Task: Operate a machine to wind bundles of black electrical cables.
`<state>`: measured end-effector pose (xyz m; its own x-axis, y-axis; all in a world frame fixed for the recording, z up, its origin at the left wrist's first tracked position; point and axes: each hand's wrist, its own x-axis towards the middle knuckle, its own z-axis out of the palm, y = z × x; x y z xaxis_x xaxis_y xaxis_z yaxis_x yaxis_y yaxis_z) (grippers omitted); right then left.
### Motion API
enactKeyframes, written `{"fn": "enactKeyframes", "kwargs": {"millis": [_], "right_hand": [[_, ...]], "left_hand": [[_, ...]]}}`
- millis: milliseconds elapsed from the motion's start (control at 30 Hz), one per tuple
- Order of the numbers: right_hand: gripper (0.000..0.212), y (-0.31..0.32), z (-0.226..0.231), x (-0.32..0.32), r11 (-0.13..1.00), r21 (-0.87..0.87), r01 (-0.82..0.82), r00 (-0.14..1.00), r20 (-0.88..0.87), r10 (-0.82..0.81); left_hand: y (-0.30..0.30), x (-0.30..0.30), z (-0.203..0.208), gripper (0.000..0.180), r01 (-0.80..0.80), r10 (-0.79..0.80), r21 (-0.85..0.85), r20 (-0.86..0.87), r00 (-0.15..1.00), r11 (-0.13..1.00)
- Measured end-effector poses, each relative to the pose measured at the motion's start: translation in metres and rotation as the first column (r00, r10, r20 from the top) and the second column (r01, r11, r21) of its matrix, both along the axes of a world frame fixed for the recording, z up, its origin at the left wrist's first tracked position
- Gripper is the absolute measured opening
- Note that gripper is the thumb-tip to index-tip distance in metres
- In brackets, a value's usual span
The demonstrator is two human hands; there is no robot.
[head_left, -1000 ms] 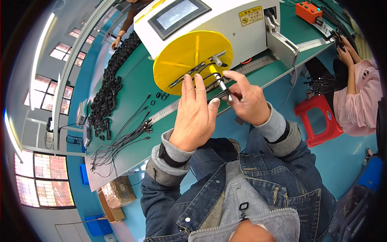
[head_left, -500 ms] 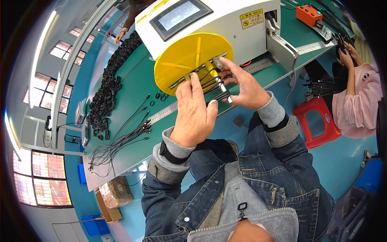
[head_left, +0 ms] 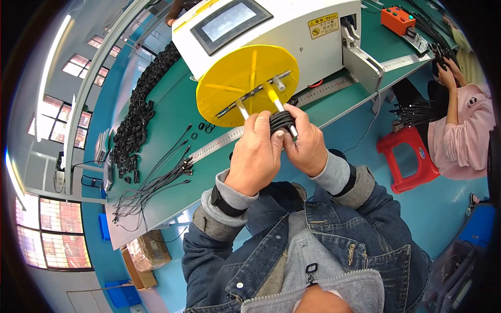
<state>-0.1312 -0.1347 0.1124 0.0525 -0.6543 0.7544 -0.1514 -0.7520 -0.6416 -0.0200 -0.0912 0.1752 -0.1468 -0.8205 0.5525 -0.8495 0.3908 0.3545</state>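
Observation:
A small bundled coil of black cable [head_left: 282,121] sits at the outer end of a metal rod [head_left: 275,99] with a yellow base. The rod sticks out from a yellow round disc [head_left: 224,86] on a white machine [head_left: 292,39]. My left hand [head_left: 255,156] is closed on the coil's left side. On the right side, my right hand [head_left: 307,146] pinches it, thumbs nearly meeting below. The rod's silver tip shows between my hands. A second, shorter metal peg [head_left: 241,108] on the disc stands just beyond my left fingers.
Loose black cables [head_left: 151,190] lie on the green table [head_left: 172,104] at left, beside a long heap of coiled cables [head_left: 133,128]. A steel ruler [head_left: 214,144] crosses the table. An orange control box [head_left: 397,21] stands far right. A red stool [head_left: 404,161] and a co-worker [head_left: 464,120] are at right.
Both hands have come away from the disc toward me, drawing the cable loops together near the rod's outer end. My fingers have closed around them. The hand seen at far left has shifted behind the machine.

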Motion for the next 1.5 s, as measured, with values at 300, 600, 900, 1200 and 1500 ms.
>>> {"fn": "enactKeyframes", "kwargs": {"millis": [300,600,900,1200,1500], "right_hand": [[0.033,0.023,0.006,-0.014,0.984,0.177,0.007,0.998,-0.066,0.005],[0.03,0.06,-0.071,-0.039,0.961,0.257,-0.103,0.892,-0.404,0.204],[0.023,0.069,-0.084,-0.024,0.934,0.173,-0.312,0.858,-0.37,0.356],[0.029,0.069,-0.102,-0.019,0.914,0.281,-0.293,0.818,-0.422,0.392],[0.03,0.066,-0.113,-0.022,0.918,0.272,-0.288,0.787,-0.48,0.389]], "left_hand": [[0.026,-0.012,0.009,0.025,-0.016,-0.004,0.175,0.118,0.993,0.984],[0.09,-0.029,-0.066,0.03,-0.016,0.042,0.454,-0.047,0.998,0.891],[0.082,0.008,-0.1,0.035,0.682,0.091,0.468,-0.855,0.511,0.562],[0.075,0.015,-0.083,0.026,0.585,0.384,0.791,-0.603,0.699,0.179],[0.07,0.012,-0.099,0.028,0.615,0.404,0.751,-0.654,0.64,0.241]]}}
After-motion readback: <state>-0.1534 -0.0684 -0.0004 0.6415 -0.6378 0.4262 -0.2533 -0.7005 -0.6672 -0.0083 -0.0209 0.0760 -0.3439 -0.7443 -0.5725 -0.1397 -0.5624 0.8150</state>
